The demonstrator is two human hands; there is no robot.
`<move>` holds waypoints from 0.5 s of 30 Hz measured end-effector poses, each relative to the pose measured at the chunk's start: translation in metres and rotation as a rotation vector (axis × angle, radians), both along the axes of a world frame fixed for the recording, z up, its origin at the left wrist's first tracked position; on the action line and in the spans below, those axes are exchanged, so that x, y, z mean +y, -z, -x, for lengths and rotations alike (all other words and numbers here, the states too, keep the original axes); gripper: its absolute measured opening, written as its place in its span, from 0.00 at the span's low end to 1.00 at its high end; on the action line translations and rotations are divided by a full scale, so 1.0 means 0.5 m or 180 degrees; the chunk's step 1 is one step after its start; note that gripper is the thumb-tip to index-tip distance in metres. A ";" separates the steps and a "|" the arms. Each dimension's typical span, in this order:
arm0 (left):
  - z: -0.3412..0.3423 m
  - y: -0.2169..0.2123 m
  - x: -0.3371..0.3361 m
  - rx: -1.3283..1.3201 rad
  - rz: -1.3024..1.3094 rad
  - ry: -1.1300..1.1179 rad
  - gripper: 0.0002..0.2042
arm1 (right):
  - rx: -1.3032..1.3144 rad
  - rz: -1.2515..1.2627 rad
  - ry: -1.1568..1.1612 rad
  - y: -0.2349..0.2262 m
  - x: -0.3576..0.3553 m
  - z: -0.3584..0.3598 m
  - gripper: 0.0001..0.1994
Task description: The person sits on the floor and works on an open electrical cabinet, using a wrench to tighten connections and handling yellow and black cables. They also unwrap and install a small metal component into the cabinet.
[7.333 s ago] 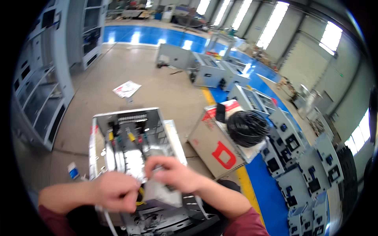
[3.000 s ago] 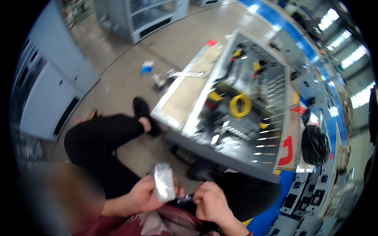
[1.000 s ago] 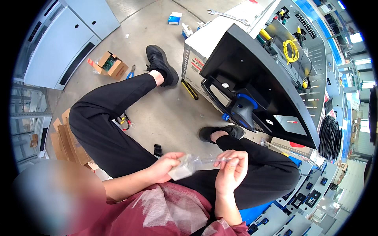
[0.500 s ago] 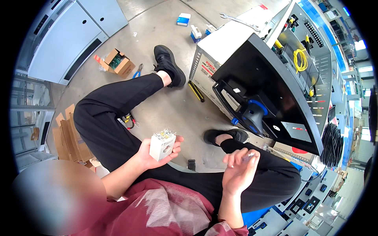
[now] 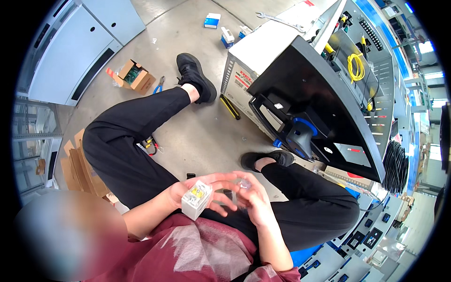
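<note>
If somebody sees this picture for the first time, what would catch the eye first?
Probably the small white block with yellow parts, held in the left hand low in the middle, with the right hand close beside it. Next comes the large open grey cabinet lying on the floor at the upper right, with a yellow cable coil inside.

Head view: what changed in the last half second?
The right hand moved left and down from its raised spot to meet the left hand; its fingers now sit beside the white block, something small and clear at their tips. The left hand keeps hold of the block, carried slightly right. Legs, black case and cardboard box are as before.
</note>
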State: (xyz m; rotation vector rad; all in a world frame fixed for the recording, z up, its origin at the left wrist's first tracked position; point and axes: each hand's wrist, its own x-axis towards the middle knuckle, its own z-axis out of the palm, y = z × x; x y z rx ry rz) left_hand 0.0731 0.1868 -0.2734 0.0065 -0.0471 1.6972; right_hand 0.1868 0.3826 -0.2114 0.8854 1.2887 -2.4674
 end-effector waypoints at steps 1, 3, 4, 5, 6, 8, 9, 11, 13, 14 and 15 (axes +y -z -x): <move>0.001 0.000 0.000 -0.0069 -0.0191 0.0076 0.55 | -0.0043 0.0590 0.0069 0.014 0.006 -0.008 0.23; 0.005 -0.009 0.003 -0.0207 -0.0573 0.0240 0.54 | -0.0194 0.1238 0.0142 0.033 0.003 -0.016 0.24; 0.007 -0.015 0.006 -0.0201 -0.0521 0.0296 0.56 | -0.0303 0.1296 0.0145 0.039 -0.006 -0.016 0.25; 0.006 -0.012 0.009 -0.0214 -0.0609 0.0358 0.56 | -0.0411 0.1354 0.0149 0.048 -0.017 -0.018 0.26; 0.005 -0.010 0.011 -0.0216 -0.0702 0.0404 0.56 | -0.0584 0.1386 0.0153 0.053 -0.028 -0.012 0.24; 0.005 -0.013 0.014 -0.0125 -0.0707 0.0514 0.56 | -0.0290 0.1460 -0.0223 0.046 -0.034 -0.001 0.25; 0.008 -0.013 0.016 -0.0228 -0.0788 0.0612 0.56 | -0.0026 0.1473 -0.0361 0.027 -0.040 0.021 0.25; 0.011 0.001 0.018 -0.0364 -0.0869 0.0771 0.55 | 0.0176 0.0962 -0.0392 0.029 -0.041 0.042 0.24; 0.014 0.025 0.015 -0.0349 -0.0804 0.0851 0.54 | 0.0353 0.0081 -0.0478 0.032 -0.038 0.060 0.20; 0.017 0.038 0.012 -0.0303 -0.0733 0.0863 0.53 | 0.0420 -0.0534 -0.0551 0.037 -0.036 0.064 0.18; 0.032 0.028 0.023 -0.0260 -0.0667 0.0883 0.53 | 0.0480 -0.1157 -0.0606 0.035 -0.034 0.073 0.15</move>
